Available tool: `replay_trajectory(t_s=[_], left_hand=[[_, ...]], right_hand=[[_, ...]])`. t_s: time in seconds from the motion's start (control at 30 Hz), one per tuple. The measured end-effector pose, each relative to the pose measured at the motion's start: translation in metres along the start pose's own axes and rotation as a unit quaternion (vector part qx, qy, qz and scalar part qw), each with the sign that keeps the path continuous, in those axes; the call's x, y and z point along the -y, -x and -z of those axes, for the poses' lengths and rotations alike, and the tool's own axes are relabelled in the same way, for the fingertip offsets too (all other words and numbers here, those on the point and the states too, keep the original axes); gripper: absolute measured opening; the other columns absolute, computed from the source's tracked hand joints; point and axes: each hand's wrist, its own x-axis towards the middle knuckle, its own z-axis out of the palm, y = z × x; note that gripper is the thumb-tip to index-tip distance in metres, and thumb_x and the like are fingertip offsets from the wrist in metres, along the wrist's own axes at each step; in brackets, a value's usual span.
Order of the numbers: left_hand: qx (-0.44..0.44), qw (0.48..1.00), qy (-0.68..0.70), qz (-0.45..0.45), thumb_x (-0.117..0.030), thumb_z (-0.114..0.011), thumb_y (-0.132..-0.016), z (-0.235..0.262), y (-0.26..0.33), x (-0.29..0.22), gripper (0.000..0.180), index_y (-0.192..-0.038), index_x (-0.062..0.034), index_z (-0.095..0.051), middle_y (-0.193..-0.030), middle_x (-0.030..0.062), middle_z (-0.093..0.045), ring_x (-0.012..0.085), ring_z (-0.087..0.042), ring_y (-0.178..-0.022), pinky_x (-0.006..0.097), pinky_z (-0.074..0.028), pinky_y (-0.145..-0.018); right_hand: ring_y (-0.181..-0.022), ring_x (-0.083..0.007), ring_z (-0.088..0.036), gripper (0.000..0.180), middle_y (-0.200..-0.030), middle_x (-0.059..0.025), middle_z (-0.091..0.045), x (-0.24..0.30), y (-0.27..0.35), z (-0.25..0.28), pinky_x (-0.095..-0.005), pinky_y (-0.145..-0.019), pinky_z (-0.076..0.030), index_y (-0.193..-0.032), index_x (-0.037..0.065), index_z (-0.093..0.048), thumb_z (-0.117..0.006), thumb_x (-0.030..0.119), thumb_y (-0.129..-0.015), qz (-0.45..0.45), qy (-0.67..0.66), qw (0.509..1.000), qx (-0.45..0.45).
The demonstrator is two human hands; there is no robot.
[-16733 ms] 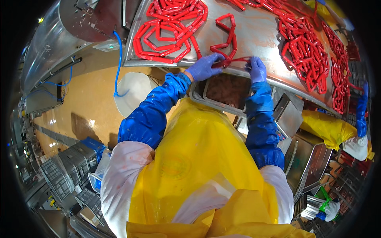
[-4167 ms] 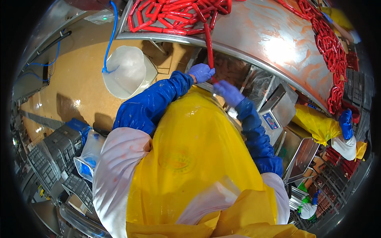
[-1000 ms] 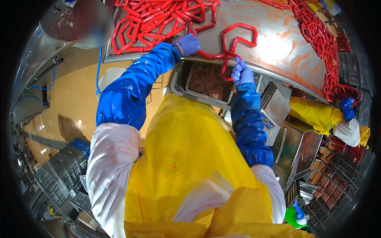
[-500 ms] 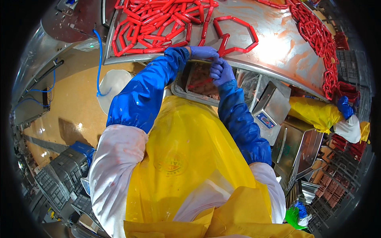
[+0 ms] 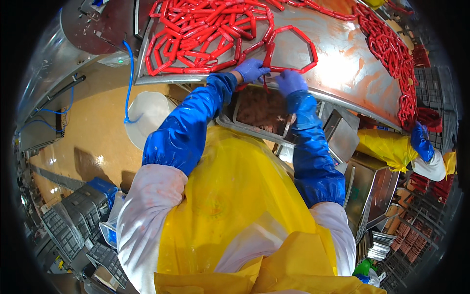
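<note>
- our left hand (image 5: 250, 70) and right hand (image 5: 290, 81), both in purple gloves, are pinched shut on the red sausage string (image 5: 289, 49) at the near edge of the steel table (image 5: 342, 73).
- the string loops out over the bare table just beyond our fingers, beside the big heap of links (image 5: 200, 34).
- we judge the grip should sit at a joint between links, not on a casing.
- a metal tray (image 5: 262, 110) of brownish meat sits just under our hands; keep the string from dropping into it.
- pull gently so the loop doesn't snag the heap.
</note>
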Motion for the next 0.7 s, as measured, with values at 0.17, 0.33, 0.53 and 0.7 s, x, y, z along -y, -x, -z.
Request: replay_trajectory(t_s=[0.17,0.33,0.53,0.7], left_hand=[[-0.031,0.992,0.046,-0.116,-0.035,-0.065,-0.097,-0.011,-0.009,-0.051,0.034,-0.123,-0.0137,-0.067,-0.098,-0.0003,-0.070,0.0095,-0.062,-0.084,0.027,-0.050,-0.070],[-0.024,0.964,0.248,-0.092,-0.038,-0.066,-0.096,-0.012,-0.003,-0.053,0.036,-0.121,-0.0119,-0.063,-0.098,-0.0020,-0.066,0.0077,-0.058,-0.083,0.026,-0.047,-0.068],[0.024,0.992,0.098,0.076,-0.046,-0.070,-0.091,-0.021,0.016,-0.032,0.041,-0.097,-0.0056,-0.069,-0.081,0.0015,-0.066,0.0093,-0.058,-0.067,0.024,-0.047,-0.057],[0.002,0.978,0.187,0.096,-0.042,-0.073,-0.089,-0.021,0.021,-0.019,0.037,-0.090,-0.0042,-0.071,-0.076,0.0012,-0.066,0.0087,-0.057,-0.060,0.024,-0.046,-0.055]], right_hand=[[-0.099,-0.0396,-0.065,0.033,-0.109,-0.0201,-0.066,-0.033,-0.047,0.021,-0.0432,-0.080,-0.053,-0.116,0.008,-0.060,-0.067,0.013,-0.085,0.196,-0.339,0.913,-0.111],[-0.090,-0.0421,-0.066,0.024,-0.091,-0.0222,-0.068,0.011,-0.019,0.062,-0.0466,-0.075,-0.052,-0.104,0.004,-0.059,-0.064,0.021,-0.088,0.113,-0.140,0.983,-0.030],[-0.082,-0.0303,-0.067,0.028,-0.082,-0.0171,-0.068,-0.025,0.011,-0.004,-0.0390,-0.077,-0.051,-0.111,0.002,-0.061,-0.054,0.025,-0.098,0.062,-0.384,0.919,0.069],[-0.090,-0.0244,-0.064,0.027,-0.092,-0.0120,-0.065,-0.001,0.068,-0.105,-0.0350,-0.083,-0.049,-0.118,0.003,-0.062,-0.055,0.020,-0.098,0.003,-0.519,0.855,-0.005]])
